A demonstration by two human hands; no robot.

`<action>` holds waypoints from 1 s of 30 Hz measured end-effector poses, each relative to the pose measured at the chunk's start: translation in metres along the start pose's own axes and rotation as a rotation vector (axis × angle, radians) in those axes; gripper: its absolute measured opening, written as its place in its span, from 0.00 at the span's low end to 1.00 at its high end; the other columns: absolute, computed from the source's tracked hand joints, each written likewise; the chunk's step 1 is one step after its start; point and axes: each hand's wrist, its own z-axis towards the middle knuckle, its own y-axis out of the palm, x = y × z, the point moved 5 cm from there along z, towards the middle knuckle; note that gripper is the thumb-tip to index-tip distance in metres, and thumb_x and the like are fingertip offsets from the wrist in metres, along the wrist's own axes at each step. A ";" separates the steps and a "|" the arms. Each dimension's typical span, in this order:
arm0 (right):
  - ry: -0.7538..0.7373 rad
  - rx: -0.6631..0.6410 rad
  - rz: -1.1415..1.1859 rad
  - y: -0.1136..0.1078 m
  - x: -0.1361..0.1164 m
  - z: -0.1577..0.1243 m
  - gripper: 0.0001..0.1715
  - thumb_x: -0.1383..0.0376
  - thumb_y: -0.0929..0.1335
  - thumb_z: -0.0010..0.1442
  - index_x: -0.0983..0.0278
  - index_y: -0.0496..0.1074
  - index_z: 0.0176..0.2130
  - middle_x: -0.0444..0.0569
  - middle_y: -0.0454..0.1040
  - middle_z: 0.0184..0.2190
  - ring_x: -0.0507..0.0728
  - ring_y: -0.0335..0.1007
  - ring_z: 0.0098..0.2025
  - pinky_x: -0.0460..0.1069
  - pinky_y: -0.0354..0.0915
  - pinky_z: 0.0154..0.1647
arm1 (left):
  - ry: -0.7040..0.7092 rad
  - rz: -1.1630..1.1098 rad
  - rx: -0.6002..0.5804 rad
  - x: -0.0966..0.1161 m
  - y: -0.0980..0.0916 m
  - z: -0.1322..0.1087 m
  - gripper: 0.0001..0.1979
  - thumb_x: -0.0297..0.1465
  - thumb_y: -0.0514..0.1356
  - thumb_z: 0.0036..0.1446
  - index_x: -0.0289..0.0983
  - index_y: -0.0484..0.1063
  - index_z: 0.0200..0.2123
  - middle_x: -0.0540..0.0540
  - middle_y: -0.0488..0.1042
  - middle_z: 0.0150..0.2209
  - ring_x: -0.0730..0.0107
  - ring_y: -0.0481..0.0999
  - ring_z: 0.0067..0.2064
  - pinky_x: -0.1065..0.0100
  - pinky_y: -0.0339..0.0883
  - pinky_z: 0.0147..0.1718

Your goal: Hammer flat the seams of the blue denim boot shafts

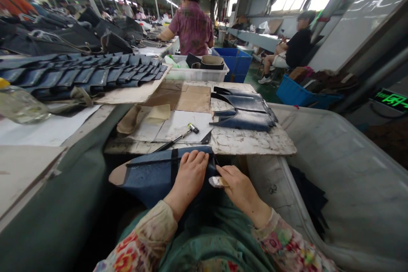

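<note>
A blue leather boot-shaft-like piece (146,180) with black strips lies across my lap at the bench edge. From its left end pokes a tan rounded tip (119,174). My left hand (192,174) is closed over its right part, fingers bent together at the upper edge. My right hand (237,185) is closed around a small brush-like tool (219,182) with a pale tip and a yellowish handle. Its thumb and forefinger are at the right edge of the leather; the exact pinch is hidden. A hammer (180,137) rests on the bench just beyond.
Blue leather pieces (245,110) lie on the right of the worn bench (255,143). A large pale bin (350,165) stands at right. Overlapping blue pieces (95,72) and a clear bottle (22,104) are at left. One person (194,27) is ahead, another (298,46) sits at right.
</note>
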 end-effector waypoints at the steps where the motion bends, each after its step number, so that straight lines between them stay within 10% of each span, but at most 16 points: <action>1: 0.005 0.002 0.005 0.001 0.000 0.000 0.24 0.75 0.60 0.58 0.71 0.67 0.53 0.56 0.72 0.42 0.60 0.66 0.45 0.56 0.69 0.47 | 0.013 0.005 0.005 0.002 0.000 0.001 0.15 0.27 0.52 0.61 0.36 0.70 0.50 0.43 0.74 0.45 0.60 0.68 0.51 0.59 0.59 0.49; 12: 0.146 0.121 0.121 -0.023 0.019 0.016 0.27 0.56 0.59 0.65 0.64 0.60 0.59 0.56 0.70 0.47 0.60 0.66 0.49 0.57 0.66 0.50 | 0.083 -0.090 -0.071 0.010 0.011 0.007 0.17 0.32 0.49 0.64 0.34 0.68 0.51 0.43 0.74 0.43 0.63 0.70 0.44 0.61 0.63 0.45; 30: 0.005 0.020 -0.017 -0.006 -0.027 0.048 0.16 0.68 0.61 0.64 0.65 0.70 0.50 0.51 0.72 0.44 0.57 0.63 0.47 0.51 0.65 0.49 | -0.019 -0.009 0.072 -0.031 -0.012 -0.026 0.15 0.30 0.51 0.62 0.35 0.73 0.47 0.42 0.76 0.45 0.61 0.73 0.47 0.59 0.63 0.48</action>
